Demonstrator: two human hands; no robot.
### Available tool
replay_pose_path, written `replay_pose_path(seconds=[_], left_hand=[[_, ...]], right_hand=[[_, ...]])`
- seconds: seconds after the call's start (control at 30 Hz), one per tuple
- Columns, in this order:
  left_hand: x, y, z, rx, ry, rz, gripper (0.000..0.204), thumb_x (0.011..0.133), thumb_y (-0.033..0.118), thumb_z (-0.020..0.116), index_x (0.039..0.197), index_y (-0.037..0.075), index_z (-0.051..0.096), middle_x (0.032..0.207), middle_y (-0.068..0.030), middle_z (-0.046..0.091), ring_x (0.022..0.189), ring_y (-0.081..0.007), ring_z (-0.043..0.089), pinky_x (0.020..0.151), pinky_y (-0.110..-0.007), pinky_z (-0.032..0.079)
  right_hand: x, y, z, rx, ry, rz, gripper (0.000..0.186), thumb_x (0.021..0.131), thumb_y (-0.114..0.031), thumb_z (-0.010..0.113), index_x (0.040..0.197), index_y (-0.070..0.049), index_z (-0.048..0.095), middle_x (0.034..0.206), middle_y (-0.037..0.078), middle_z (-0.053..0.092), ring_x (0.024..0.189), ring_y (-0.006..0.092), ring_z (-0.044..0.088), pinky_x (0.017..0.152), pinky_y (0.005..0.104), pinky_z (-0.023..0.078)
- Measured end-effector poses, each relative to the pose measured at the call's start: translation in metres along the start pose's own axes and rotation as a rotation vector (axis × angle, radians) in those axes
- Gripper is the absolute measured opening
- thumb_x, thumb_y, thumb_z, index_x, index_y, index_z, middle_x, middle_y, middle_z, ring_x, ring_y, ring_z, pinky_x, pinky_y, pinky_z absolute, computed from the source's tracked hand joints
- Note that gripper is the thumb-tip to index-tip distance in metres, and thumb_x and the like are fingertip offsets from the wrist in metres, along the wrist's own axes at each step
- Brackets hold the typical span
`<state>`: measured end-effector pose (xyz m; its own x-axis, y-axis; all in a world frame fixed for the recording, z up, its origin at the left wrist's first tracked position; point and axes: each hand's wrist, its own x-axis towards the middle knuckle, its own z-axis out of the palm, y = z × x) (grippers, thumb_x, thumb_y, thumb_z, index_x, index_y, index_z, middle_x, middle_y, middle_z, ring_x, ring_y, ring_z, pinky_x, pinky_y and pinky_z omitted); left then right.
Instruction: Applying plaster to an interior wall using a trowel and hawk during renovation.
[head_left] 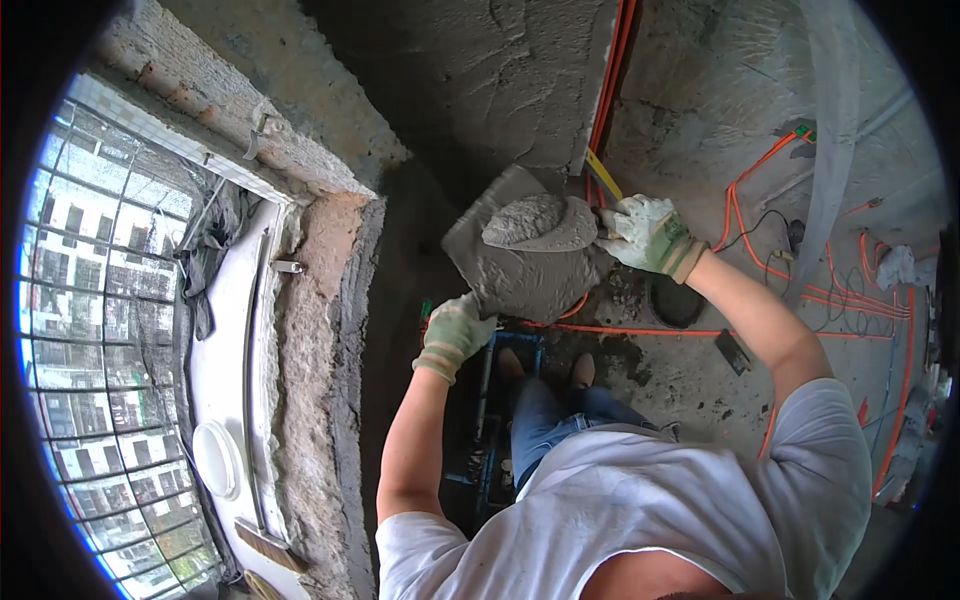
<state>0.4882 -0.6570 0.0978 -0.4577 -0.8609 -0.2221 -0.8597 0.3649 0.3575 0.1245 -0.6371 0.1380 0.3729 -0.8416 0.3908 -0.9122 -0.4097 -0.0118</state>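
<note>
My left hand (457, 338), in a pale green work glove, grips the near left corner of a square board (462, 238) coated with wet grey mortar. My right hand (645, 237), gloved too, is closed on the handle of a trowel (560, 232) that carries a heap of mortar (522, 215) over the board. A yellow straight tool (603, 174) stands just behind my right hand, against the edge of the grey plastered surface (480, 80).
A barred window (110, 350) with a rough masonry edge (320, 300) is at left. Orange conduits (650, 330), cables, a dark bucket (677, 300) and a small dark slab (733, 352) lie at right. Blue piping (488, 400) runs by my feet; a pale translucent strip (830, 120) crosses upper right.
</note>
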Motion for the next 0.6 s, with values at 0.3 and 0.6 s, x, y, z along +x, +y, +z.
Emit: replay_pose_path(seconds=[0.3,0.6], left_hand=[[0.061,-0.088,0.13,-0.626,-0.235,-0.39,0.041,0.083,0.032,0.066,0.115,0.006,0.069,0.111,-0.0237,0.07,0.108,-0.0378,0.067,0.09,-0.046,0.053],[0.143,-0.125,0.167,-1.376,-0.292,-0.643,0.035,0.084,0.024,0.076,0.111,0.007,0.061,0.082,-0.0053,0.065,0.056,-0.0189,0.058,0.042,-0.033,0.044]], right_hand=[[0.075,-0.063,0.137,0.087,0.224,0.168,0.034,0.081,-0.044,0.074,0.105,-0.021,0.071,0.089,0.004,0.065,0.082,0.0282,0.067,0.061,0.0449,0.054],[0.193,-0.059,0.163,0.189,-0.421,0.597,0.031,0.088,-0.036,0.061,0.099,-0.01,0.073,0.1,0.017,0.073,0.096,0.0373,0.07,0.084,0.0473,0.055]])
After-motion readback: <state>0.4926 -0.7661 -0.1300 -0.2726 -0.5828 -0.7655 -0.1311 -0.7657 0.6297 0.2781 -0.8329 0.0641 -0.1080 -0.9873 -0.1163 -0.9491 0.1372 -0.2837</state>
